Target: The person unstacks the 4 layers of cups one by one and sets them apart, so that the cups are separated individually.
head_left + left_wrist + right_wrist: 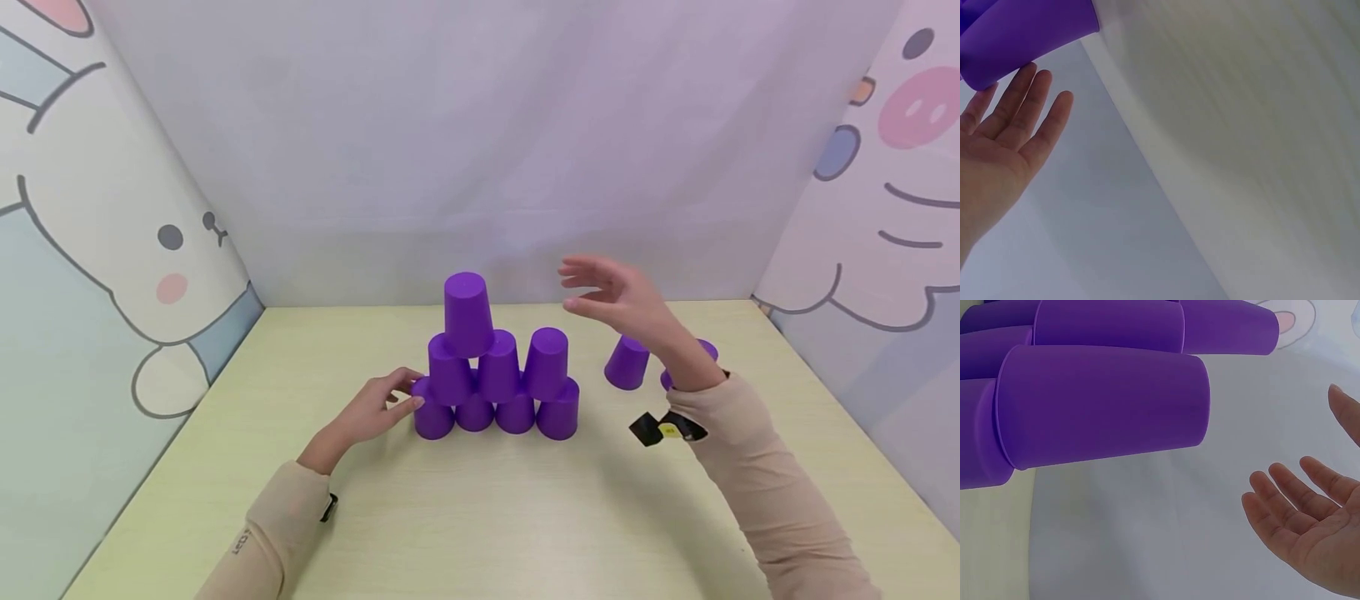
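Observation:
Upside-down purple cups stand stacked on the table: several in the bottom row, three in the second row, and a top cup (468, 317) over the left two of that row. My left hand (372, 408) is beside the bottom-left cup (433, 418); its relaxed fingers touch that cup (1029, 37) in the left wrist view. In the air, right of the stack and above the second row's right cup (547, 364), my right hand (618, 300) is held with fingers spread and nothing in them. The right wrist view shows it apart from that cup (1104, 406).
A loose purple cup (627, 364) stands right of the stack, upside down. Another purple cup (708, 348) is partly hidden behind my right wrist. A pale curtain (480, 167) hangs behind the light wooden table (480, 517); cartoon-printed panels flank both sides.

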`<state>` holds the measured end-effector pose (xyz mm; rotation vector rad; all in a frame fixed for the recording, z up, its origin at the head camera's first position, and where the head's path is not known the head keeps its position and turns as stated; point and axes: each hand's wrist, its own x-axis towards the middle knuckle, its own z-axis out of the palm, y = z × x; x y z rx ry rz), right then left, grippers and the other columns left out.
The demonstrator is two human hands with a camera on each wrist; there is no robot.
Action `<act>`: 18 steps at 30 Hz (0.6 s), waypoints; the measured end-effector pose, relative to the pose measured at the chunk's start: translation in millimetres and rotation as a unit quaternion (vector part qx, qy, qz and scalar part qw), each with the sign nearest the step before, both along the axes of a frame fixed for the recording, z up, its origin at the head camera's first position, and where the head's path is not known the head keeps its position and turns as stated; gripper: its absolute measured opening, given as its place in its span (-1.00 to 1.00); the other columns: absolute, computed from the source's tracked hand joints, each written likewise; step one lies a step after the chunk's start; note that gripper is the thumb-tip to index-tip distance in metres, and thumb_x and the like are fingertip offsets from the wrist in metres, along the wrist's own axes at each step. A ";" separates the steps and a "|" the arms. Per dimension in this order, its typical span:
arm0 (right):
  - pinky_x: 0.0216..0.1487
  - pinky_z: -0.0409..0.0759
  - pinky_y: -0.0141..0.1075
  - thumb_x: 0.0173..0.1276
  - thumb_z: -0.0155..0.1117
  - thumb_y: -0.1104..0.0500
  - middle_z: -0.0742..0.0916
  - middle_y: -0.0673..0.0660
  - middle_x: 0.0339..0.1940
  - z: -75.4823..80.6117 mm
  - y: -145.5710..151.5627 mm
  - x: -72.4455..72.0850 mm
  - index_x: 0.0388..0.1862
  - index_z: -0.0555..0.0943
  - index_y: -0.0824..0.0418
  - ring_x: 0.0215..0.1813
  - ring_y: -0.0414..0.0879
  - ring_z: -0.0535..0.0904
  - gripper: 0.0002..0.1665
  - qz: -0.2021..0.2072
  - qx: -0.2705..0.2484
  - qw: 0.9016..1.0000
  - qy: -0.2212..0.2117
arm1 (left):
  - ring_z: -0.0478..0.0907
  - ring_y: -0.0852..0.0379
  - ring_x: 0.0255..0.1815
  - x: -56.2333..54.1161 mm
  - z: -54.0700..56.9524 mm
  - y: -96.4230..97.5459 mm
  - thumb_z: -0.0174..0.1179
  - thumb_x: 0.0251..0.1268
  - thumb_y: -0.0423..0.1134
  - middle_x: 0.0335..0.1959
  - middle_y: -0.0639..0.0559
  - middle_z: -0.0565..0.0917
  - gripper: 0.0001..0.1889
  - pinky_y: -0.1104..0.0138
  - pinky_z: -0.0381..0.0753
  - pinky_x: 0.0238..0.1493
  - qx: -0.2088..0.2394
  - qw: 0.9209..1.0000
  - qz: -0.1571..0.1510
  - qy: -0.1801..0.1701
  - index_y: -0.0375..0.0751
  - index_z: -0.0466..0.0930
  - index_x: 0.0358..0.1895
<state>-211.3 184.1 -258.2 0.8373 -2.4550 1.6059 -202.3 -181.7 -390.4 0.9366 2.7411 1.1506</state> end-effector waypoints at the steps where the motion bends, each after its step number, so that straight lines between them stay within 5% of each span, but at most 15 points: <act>1: -0.02 0.50 -0.33 0.21 0.28 0.22 0.50 0.22 0.17 -0.1 -0.7 -0.4 0.26 0.34 0.27 0.10 -0.06 0.49 -0.36 0.002 0.001 1.000 0.000 | 0.55 0.01 -0.11 -0.1 0.0 -0.1 0.10 0.30 -0.21 -0.12 -0.05 0.61 -0.71 0.19 0.49 -0.19 0.000 1.000 0.000 0.001 -0.23 0.42 0.02; 18: 0.00 0.49 -0.28 0.20 0.30 0.20 0.50 0.17 0.19 0.0 -13.0 -3.5 0.28 0.33 0.22 0.13 0.03 0.47 -0.34 0.008 0.007 1.000 -0.014 | 0.54 0.01 -0.09 -2.9 -3.7 -1.9 0.11 0.29 -0.15 -0.12 -0.03 0.62 -0.61 0.09 0.51 -0.17 -0.004 1.000 -0.006 -0.002 -0.23 0.39 0.13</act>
